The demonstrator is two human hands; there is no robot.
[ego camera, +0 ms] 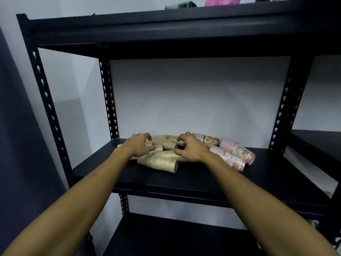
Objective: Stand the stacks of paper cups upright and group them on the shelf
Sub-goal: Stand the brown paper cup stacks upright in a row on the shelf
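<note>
**Paper cup stacks lie on their sides on the middle shelf**

Paper cup stacks are in a loose heap on the black shelf point(203, 174), none of them upright. The front brown stack point(158, 163) lies with its long axis left to right, open mouth toward the right. Two pink printed stacks point(234, 154) lie side by side at the right of the heap, slanted, with their rims toward the back left. A spotted brown stack point(206, 139) lies behind them near the wall.

The left hand point(138, 145) and the right hand point(190, 147) are over the middle of the heap, fingers point(180, 138) curled and spread apart. Whether they grip a stack I cannot tell, because the hands cover the cups below them. How many stacks are in the middle is also hard to count.

The rack has black metal posts with slots, and a pale grey wall point(193, 98) is behind it. On the top shelf a pink thing point(221, 1) is cut off by the picture edge.
</note>
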